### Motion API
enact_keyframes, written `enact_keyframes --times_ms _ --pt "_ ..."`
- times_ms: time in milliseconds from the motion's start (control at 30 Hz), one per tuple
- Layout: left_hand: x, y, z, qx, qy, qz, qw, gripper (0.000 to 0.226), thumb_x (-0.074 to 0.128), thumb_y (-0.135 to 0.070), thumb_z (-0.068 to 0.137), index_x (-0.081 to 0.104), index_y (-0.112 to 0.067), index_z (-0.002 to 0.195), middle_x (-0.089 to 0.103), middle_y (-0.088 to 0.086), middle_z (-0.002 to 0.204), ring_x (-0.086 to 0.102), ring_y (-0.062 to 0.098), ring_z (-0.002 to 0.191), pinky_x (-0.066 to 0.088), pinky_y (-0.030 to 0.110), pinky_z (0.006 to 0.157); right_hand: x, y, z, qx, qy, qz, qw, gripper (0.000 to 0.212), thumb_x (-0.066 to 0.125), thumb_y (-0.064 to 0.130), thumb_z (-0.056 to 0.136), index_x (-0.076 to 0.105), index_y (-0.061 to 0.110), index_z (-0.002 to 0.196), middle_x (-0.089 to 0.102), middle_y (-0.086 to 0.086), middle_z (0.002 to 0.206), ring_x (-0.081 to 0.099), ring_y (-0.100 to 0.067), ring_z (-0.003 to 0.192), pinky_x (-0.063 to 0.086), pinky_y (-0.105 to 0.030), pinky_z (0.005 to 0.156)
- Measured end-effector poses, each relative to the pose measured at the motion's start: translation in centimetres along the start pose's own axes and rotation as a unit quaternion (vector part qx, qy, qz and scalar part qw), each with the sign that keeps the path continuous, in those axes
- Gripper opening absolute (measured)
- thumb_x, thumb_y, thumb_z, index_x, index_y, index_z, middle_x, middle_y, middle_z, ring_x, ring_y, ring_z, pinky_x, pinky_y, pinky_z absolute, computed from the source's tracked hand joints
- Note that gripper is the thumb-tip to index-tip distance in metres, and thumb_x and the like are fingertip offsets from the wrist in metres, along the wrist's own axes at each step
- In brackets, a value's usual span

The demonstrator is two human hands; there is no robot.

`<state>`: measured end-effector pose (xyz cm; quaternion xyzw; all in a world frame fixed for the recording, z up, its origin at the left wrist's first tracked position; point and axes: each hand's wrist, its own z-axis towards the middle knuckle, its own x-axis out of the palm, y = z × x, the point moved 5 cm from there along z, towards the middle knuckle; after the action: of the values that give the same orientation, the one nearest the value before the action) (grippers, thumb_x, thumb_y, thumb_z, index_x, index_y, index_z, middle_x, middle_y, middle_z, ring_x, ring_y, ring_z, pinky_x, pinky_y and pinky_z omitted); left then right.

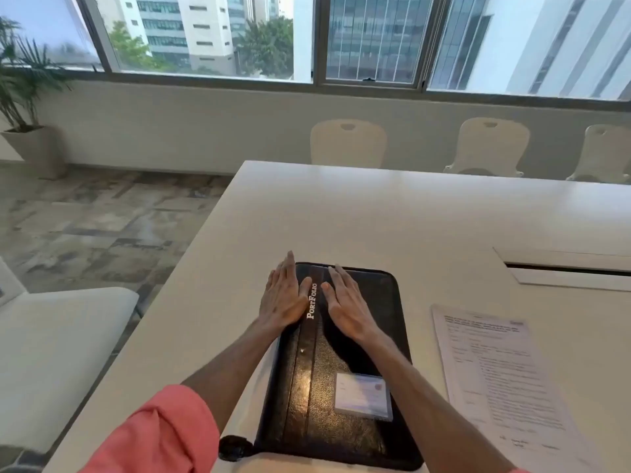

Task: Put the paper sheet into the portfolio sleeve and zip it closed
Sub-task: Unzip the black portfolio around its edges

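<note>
Portfolio sleeve (341,363) lies closed on the white worktop (375,216), its far end under 2 flat, open hands: the left hand (285,297) rests on the sleeve's left edge, the right hand (345,307) on the cover beside the printed title, fingers spread and gripping nothing. Paper sheet (502,370) waits just to the right, apart from the sleeve. A clear card pocket (363,396) sits on the cover, a dark pull (235,447) at the near left corner. The sleeve likely needs unzipping first; steadying the cover with one palm while drawing the zip smoothly should keep it from sliding
</note>
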<state>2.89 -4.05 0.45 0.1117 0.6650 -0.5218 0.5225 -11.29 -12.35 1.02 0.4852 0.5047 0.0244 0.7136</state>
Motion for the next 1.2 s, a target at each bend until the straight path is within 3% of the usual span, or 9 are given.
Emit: enact_keyframes --times_ms 200,300,400,633,800,900,1033,1200 --pt "0.4 1.0 1.5 -0.041 0.006 -0.081 0.996 0.074 0.043 -0.037 0.117 0.006 -0.013 0.176 0.026 0.013 0.180 0.024 0.028 0.167 0.019 0.044 0.137 1.0 0.9 1.6 0.001 -0.003 0.033 0.999 0.058 0.051 0.033 0.115 0.036 0.018 0.169 0.031 -0.001 0.178 0.024 -0.020 0.165 0.021 -0.045 0.134" --pt "0.3 1.6 2.4 -0.042 -0.008 -0.097 0.994 0.067 0.044 -0.032 0.116 0.016 -0.014 0.175 0.037 0.011 0.176 0.034 0.030 0.163 0.027 0.048 0.134 0.8 1.7 3.1 -0.005 -0.028 0.047 0.999 0.051 0.059 0.019 0.111 0.049 0.013 0.161 0.054 -0.007 0.161 0.047 -0.025 0.151 0.039 -0.050 0.128" --pt "0.1 2.1 3.2 -0.043 -0.020 -0.103 0.994 0.063 0.046 -0.027 0.115 0.026 -0.014 0.173 0.049 0.011 0.168 0.041 0.030 0.157 0.032 0.050 0.130 0.8 2.2 4.9 -0.015 -0.020 0.025 0.999 0.041 0.057 0.010 0.110 0.061 0.009 0.150 0.065 -0.009 0.147 0.057 -0.026 0.140 0.046 -0.051 0.121" --pt "0.4 3.4 4.5 -0.044 -0.031 -0.140 0.989 0.064 0.063 -0.024 0.107 0.039 -0.015 0.167 0.061 0.006 0.155 0.046 0.029 0.151 0.036 0.051 0.127 -0.2 2.4 10.0 -0.044 -0.007 -0.063 0.997 0.045 0.052 -0.007 0.102 0.074 0.012 0.137 0.071 -0.009 0.143 0.061 -0.028 0.138 0.049 -0.047 0.117" --pt "1.0 3.6 4.8 -0.032 -0.039 -0.108 0.993 0.076 0.067 -0.038 0.104 0.033 -0.017 0.169 0.050 0.006 0.165 0.044 0.027 0.153 0.033 0.051 0.128 -0.1 2.6 12.9 -0.056 0.084 -0.105 0.989 0.048 0.057 -0.008 0.098 0.076 0.018 0.133 0.074 0.000 0.140 0.067 -0.022 0.132 0.053 -0.047 0.115" --pt "1.1 3.8 5.5 -0.034 -0.032 -0.088 0.995 0.072 0.066 -0.044 0.105 0.040 -0.017 0.166 0.046 0.007 0.168 0.041 0.027 0.156 0.032 0.052 0.129 0.3 2.8 14.1 -0.066 0.141 -0.146 0.977 0.049 0.059 -0.003 0.100 0.075 0.026 0.135 0.071 0.006 0.144 0.063 -0.019 0.136 0.052 -0.046 0.116" --pt "1.1 3.7 6.7 -0.025 -0.030 -0.095 0.995 0.062 0.066 -0.049 0.105 0.052 -0.016 0.156 0.048 0.005 0.164 0.043 0.024 0.153 0.038 0.048 0.126 0.5 3.0 15.0 -0.098 0.168 -0.197 0.961 0.038 0.064 0.011 0.103 0.075 0.035 0.131 0.064 0.004 0.145 0.059 -0.023 0.135 0.047 -0.037 0.098" --pt "1.4 4.1 7.2 -0.023 -0.058 -0.102 0.993 0.046 0.068 -0.037 0.104 0.062 -0.011 0.140 0.053 0.006 0.157 0.049 0.023 0.148 0.038 0.034 0.116 0.7 2.4 15.6 -0.128 0.155 -0.233 0.951 0.043 0.061 0.007 0.101 0.074 0.036 0.129 0.064 0.006 0.137 0.061 -0.021 0.130 0.045 -0.035 0.088"
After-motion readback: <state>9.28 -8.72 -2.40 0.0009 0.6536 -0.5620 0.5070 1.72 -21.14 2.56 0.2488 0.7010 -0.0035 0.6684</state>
